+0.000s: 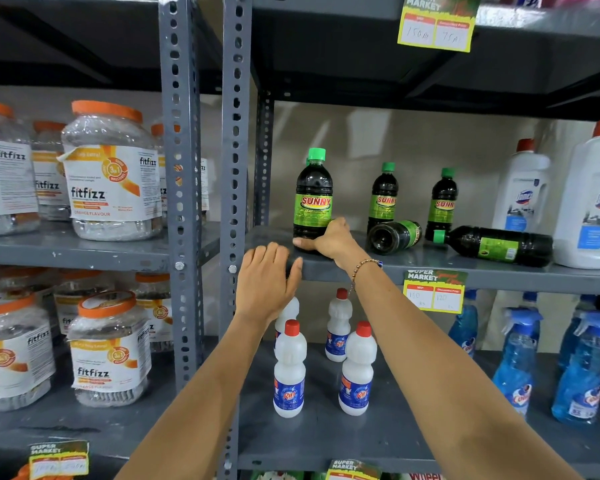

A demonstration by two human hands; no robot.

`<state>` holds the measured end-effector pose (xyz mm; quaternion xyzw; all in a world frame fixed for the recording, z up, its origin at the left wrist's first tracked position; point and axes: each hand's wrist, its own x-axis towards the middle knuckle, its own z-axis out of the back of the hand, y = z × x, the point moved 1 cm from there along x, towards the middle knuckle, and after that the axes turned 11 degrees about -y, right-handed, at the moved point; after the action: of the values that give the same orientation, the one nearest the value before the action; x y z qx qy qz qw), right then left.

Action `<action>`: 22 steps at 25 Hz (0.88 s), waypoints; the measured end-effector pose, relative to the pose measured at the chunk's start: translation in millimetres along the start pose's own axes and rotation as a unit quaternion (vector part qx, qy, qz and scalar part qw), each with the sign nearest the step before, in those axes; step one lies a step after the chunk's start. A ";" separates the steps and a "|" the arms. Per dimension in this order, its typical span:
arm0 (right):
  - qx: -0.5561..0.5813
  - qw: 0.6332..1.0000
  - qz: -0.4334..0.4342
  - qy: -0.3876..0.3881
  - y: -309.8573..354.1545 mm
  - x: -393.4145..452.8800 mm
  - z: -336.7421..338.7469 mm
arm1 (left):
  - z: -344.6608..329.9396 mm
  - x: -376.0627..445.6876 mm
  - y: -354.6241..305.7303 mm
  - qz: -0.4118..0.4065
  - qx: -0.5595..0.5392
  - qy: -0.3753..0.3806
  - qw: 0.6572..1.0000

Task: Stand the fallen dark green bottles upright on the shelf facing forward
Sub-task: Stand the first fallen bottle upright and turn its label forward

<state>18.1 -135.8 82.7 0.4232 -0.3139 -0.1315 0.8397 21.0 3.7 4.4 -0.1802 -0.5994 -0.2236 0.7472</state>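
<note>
Dark green SUNNY bottles with light green caps stand on the grey middle shelf (465, 271). The front left bottle (313, 199) is upright with its label forward, and my right hand (329, 239) grips its base. Two more bottles (383, 199) (443, 202) stand upright behind. One fallen bottle (394, 236) lies with its bottom toward me. Another fallen bottle (496, 244) lies sideways, cap to the left. My left hand (265, 280) is open, held flat at the shelf's front edge and holding nothing.
Large white bottles (586, 202) stand at the shelf's right end. Small white red-capped bottles (290, 372) and blue spray bottles (584, 368) fill the shelf below. Fitfizz jars (110, 174) sit on the left rack behind grey uprights (234, 168). A price tag (433, 292) hangs from the shelf edge.
</note>
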 end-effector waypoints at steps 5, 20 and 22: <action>0.187 0.978 -0.079 0.040 -19.3 12.4 15.7 | 10.5 57.4 -2.8 0.118 -0.027 0.155 0.981; 0.165 0.985 -0.034 0.019 -14.5 2.8 21.4 | -7.1 83.6 5.4 0.371 -0.331 0.290 0.818; 0.176 0.984 -0.024 0.033 -11.8 -6.3 27.8 | -0.1 80.9 8.1 0.369 -0.336 0.286 0.818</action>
<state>-3.9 -157.3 83.1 0.5758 -0.2940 -0.0805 0.7586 40.2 0.9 83.3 -0.5556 -0.1355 -0.1603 0.8045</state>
